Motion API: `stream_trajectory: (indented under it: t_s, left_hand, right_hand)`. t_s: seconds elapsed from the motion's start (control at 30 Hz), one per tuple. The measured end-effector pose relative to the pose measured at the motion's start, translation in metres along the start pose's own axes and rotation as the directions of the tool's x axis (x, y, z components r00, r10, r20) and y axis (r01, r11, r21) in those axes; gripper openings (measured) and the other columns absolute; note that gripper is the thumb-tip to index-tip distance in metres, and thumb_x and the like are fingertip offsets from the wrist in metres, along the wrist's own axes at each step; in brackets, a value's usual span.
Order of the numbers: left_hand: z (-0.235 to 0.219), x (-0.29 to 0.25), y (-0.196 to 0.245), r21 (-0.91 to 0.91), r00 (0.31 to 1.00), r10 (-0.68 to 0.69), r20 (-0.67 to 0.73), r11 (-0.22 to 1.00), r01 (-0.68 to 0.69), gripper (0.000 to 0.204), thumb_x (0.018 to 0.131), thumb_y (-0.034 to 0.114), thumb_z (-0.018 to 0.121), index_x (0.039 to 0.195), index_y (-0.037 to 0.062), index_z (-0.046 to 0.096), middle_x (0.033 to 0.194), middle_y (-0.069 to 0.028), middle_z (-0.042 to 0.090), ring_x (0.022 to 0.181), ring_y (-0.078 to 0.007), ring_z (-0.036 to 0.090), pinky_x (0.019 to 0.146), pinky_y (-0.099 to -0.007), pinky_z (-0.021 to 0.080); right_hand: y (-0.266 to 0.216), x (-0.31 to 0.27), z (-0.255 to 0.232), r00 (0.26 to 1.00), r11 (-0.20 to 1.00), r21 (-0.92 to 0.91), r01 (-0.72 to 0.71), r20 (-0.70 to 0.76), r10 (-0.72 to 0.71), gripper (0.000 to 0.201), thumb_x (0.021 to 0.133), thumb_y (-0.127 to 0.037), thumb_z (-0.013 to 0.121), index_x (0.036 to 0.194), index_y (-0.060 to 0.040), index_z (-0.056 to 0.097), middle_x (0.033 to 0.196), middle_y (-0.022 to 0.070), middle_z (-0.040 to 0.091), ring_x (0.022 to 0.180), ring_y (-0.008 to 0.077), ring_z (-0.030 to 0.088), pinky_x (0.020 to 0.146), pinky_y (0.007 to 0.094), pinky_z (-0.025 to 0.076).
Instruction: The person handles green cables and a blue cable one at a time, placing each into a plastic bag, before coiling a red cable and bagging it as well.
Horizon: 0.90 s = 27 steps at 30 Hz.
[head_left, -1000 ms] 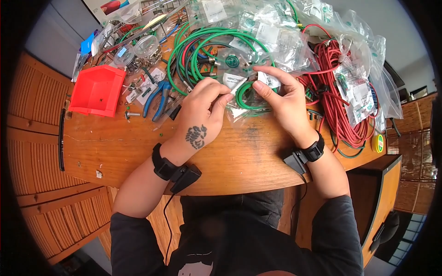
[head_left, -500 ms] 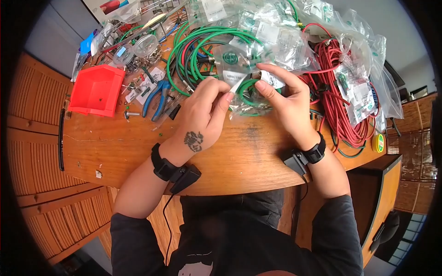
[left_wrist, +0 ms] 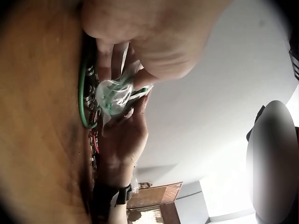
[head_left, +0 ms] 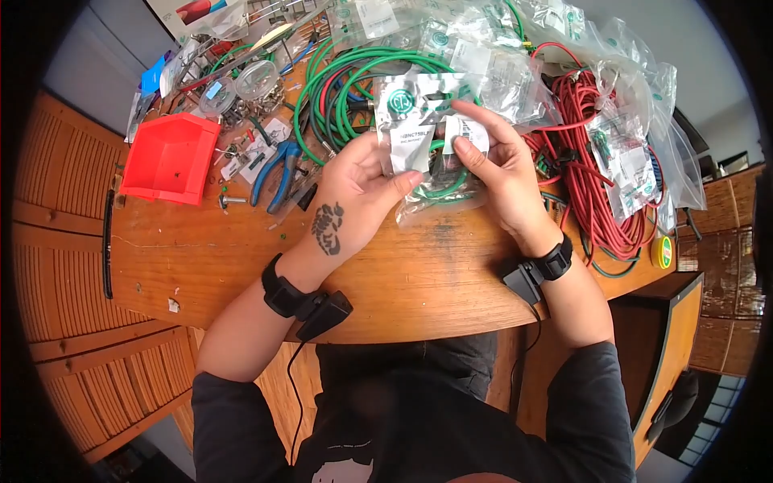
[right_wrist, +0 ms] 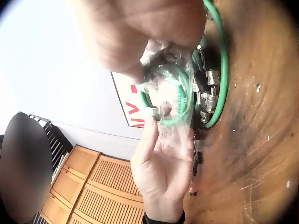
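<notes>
Both hands hold a clear plastic bag [head_left: 397, 121] with a teal round logo and white labels, its printed face turned up to the head camera. A small coil of green cable [head_left: 443, 191] is inside, also visible through the plastic in the right wrist view. My left hand [head_left: 352, 189] pinches the bag's left side, the thumb on the front and the fingers behind. At the other side, my right hand [head_left: 506, 169] grips it, with the thumb over the right label [head_left: 467, 131] and the index finger along the top.
Behind the bag lie larger coils of green cable [head_left: 403, 53] and several clear bags [head_left: 491, 60]. A bundle of red cable [head_left: 573, 153] is on the right. To the left are a red bin [head_left: 181, 165], blue-handled pliers [head_left: 278, 173] and clear round containers [head_left: 256, 80] with small parts.
The bag has risen and turned its printed face towards the head camera. My left hand has rolled, so its thumb now lies across the bag's front. My right hand has kept its hold.
</notes>
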<state>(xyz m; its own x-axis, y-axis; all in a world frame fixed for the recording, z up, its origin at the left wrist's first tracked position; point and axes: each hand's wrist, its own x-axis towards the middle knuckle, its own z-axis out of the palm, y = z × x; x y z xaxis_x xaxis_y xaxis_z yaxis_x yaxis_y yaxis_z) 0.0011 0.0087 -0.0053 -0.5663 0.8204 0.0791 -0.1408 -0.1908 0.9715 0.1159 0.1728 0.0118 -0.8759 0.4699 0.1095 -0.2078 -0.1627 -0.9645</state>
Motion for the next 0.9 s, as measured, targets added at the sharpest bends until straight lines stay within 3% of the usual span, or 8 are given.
stream_trajectory:
  t_s: [0.17,0.23,0.33,0.47,0.6,0.77,0.83,0.9]
  left_hand:
    - [0.003,0.000,0.001,0.002,0.998,0.059,-0.033,0.998,-0.059,0.039,0.091,0.000,0.064,0.127,-0.0029,0.049,0.114,-0.0126,0.066,0.105,-0.0136,0.063,0.085,-0.0263,0.053]
    - [0.001,-0.001,0.006,0.006,0.996,-0.090,0.013,0.996,0.090,0.038,0.091,-0.001,0.063,0.127,-0.0042,0.051,0.117,-0.0144,0.065,0.105,-0.0138,0.063,0.085,-0.0265,0.054]
    - [-0.002,0.001,0.002,0.020,0.998,-0.049,-0.025,0.999,0.049,0.035,0.091,-0.003,0.062,0.125,-0.0068,0.053,0.118,-0.0152,0.065,0.106,-0.0154,0.063,0.086,-0.0276,0.054]
    - [-0.002,0.005,0.005,-0.195,0.992,0.069,-0.104,0.977,-0.089,0.034,0.091,-0.002,0.062,0.124,-0.0078,0.054,0.119,-0.0153,0.064,0.105,-0.0174,0.063,0.089,-0.0293,0.052]
    - [-0.002,0.006,0.002,-0.146,0.983,0.088,-0.161,0.983,-0.112,0.038,0.090,0.000,0.065,0.125,-0.0065,0.052,0.118,-0.0144,0.064,0.107,-0.0172,0.062,0.091,-0.0294,0.051]
    - [-0.008,0.010,0.010,-0.009,0.949,0.216,-0.230,0.975,-0.224,0.049,0.087,0.008,0.071,0.128,-0.0025,0.047,0.115,-0.0119,0.063,0.106,-0.0170,0.061,0.090,-0.0295,0.050]
    - [-0.014,0.009,0.019,0.049,0.958,0.183,-0.220,0.983,-0.176,0.048,0.088,0.012,0.071,0.127,-0.0030,0.049,0.112,-0.0117,0.064,0.102,-0.0165,0.062,0.089,-0.0284,0.049]
    - [-0.013,0.005,0.034,-0.108,0.992,0.007,-0.122,0.994,-0.020,0.042,0.089,0.014,0.069,0.124,-0.0025,0.052,0.107,-0.0109,0.065,0.097,-0.0151,0.062,0.088,-0.0270,0.048]
  right_hand:
    - [0.011,0.003,-0.005,0.994,0.994,-0.038,0.106,-0.010,-0.107,0.051,0.089,0.003,0.065,0.137,-0.0021,0.049,0.133,0.0103,0.054,0.120,0.0144,0.052,0.102,0.0292,0.043]
    - [0.009,0.002,-0.003,0.988,0.987,-0.062,0.151,-0.007,-0.152,0.057,0.089,0.004,0.065,0.141,-0.0030,0.044,0.135,0.0122,0.052,0.122,0.0160,0.052,0.103,0.0304,0.042]
    - [0.001,-0.001,0.004,0.989,0.974,0.204,0.103,0.080,-0.121,0.074,0.094,-0.006,0.059,0.154,-0.0098,0.018,0.138,0.0181,0.048,0.128,0.0257,0.048,0.109,0.0370,0.037]
    - [0.007,0.000,-0.002,0.994,0.964,0.260,-0.061,0.107,0.034,0.059,0.100,-0.014,0.052,0.152,-0.0062,0.025,0.142,0.0167,0.047,0.130,0.0218,0.046,0.108,0.0347,0.038]
    - [0.018,0.004,-0.003,0.987,0.994,0.069,-0.080,0.145,0.069,0.049,0.098,-0.010,0.057,0.143,0.0010,0.041,0.127,0.0117,0.061,0.113,0.0148,0.058,0.098,0.0294,0.046]
    - [0.016,0.000,-0.005,0.980,0.991,0.065,-0.118,0.169,0.105,0.048,0.094,-0.005,0.063,0.139,0.0008,0.047,0.125,0.0114,0.064,0.108,0.0130,0.062,0.092,0.0277,0.050]
    - [0.017,0.000,-0.005,0.977,0.990,0.066,-0.128,0.182,0.114,0.046,0.092,-0.005,0.065,0.136,0.0009,0.050,0.124,0.0113,0.064,0.107,0.0131,0.062,0.092,0.0276,0.051]
    - [0.018,-0.001,-0.005,0.966,0.995,-0.018,-0.096,0.238,0.097,0.041,0.090,-0.005,0.068,0.130,0.0011,0.057,0.121,0.0102,0.066,0.107,0.0132,0.062,0.094,0.0273,0.050]
